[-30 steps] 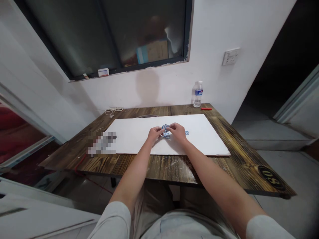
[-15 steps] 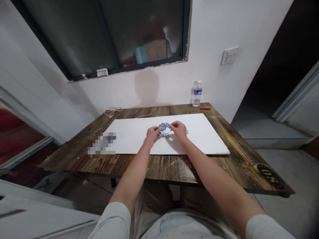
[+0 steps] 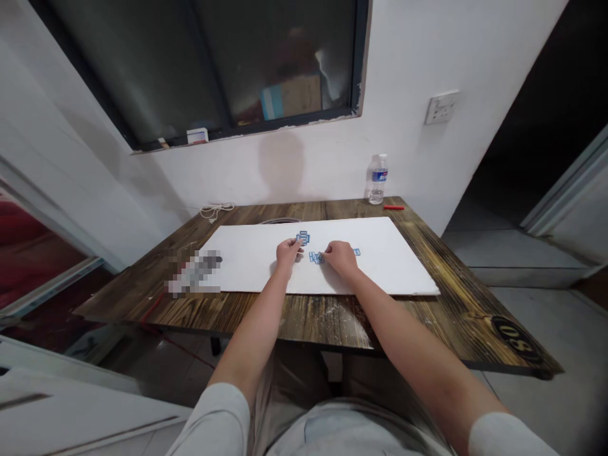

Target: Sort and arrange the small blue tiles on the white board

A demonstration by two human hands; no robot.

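Note:
Small blue-and-white clips, probably coated paper clips, lie on a white board [image 3: 251, 266] that covers much of a dark wooden table [image 3: 304, 313]. My left hand [image 3: 289, 252] has its fingertips just below one cluster of clips [image 3: 303, 238]. My right hand [image 3: 341, 258] reaches left, its fingers touching a second cluster [image 3: 316, 257]. A single clip [image 3: 356, 252] lies apart, beyond my right hand. The small size hides whether either hand grips a clip.
A plastic water bottle [image 3: 377, 179] and a red pen-like stick [image 3: 394, 207] stand at the table's far edge. A white cable [image 3: 216, 212] lies at the far left. A blurred patch [image 3: 194, 273] covers something on the left. Floor lies beyond the table's right side.
My hands have moved apart. The clips between them now form two separate clusters, with the upper one further left and away from my right hand.

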